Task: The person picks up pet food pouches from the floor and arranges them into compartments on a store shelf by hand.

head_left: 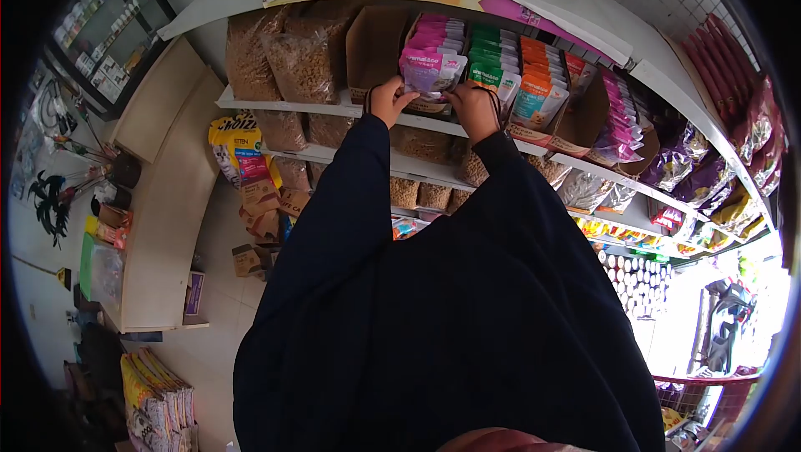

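Both arms, in dark sleeves, reach up to a shelf of pet food pouches. A pink and purple pouch stands upright at the front of its row, facing me. My left hand is closed at its lower left corner, thumb pointing inward. At the lower right corner, my right hand pinches the pouch's edge; the fingertips are partly hidden. Behind it are more pink pouches in a cardboard box. Right beside that row stand green pouches, then orange and teal pouches.
Clear bags of brown kibble sit left of a brown cardboard box. Kibble bags also fill the lower shelves. A yellow bag and small cartons stand below left, near a wooden counter. More pink pouches sit further right.
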The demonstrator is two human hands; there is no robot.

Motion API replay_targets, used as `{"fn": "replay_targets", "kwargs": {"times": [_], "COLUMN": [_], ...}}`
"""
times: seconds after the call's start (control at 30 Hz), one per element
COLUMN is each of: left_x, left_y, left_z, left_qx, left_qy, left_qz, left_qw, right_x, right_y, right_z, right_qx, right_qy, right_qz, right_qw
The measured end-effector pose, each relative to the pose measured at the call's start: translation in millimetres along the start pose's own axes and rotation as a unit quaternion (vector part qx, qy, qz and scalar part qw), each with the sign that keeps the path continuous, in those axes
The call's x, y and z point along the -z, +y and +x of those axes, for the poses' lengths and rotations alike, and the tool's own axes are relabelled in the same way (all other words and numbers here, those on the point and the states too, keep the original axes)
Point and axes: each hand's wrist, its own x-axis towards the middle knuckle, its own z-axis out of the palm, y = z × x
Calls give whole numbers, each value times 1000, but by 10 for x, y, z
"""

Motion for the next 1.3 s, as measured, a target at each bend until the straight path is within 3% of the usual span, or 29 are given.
{"fn": "replay_targets", "kwargs": {"times": [0.27, 0.57, 0.67, 0.73, 0.83, 1.03, 1.07, 1.13, 1.3], "left_x": [47, 83, 93, 121, 135, 201, 198, 174, 185], "left_y": [115, 93, 226, 264, 232, 182, 188, 174, 63], "left_z": [23, 49, 2, -20, -23, -35, -32, 18, 137], "left_qx": [-35, -5, -51, -81, -154, -137, -134, -22, -44], "left_qy": [0, -53, -17, -12, 8, -28, -28, -29, -55], "left_qz": [23, 32, 17, 170, 181, 212, 212, 48, 25], "left_qw": [999, 998, 998, 982, 971, 967, 968, 998, 997], "right_x": [54, 115, 122, 119, 108, 102, 99, 127, 75], "right_y": [-36, -71, -79, -69, -68, -74, -79, -100, -97], "right_z": [9, 18, 15, 10, 32, 17, 12, 14, -11], "right_qx": [-5, -56, -58, -42, -61, -80, -80, -82, -90], "right_qy": [1, -72, -69, -73, -93, -117, -120, -117, -110], "right_qz": [-9, 4, 4, -17, -17, -31, -30, -25, -23], "right_qw": [1000, 996, 996, 996, 994, 989, 989, 989, 990]}}
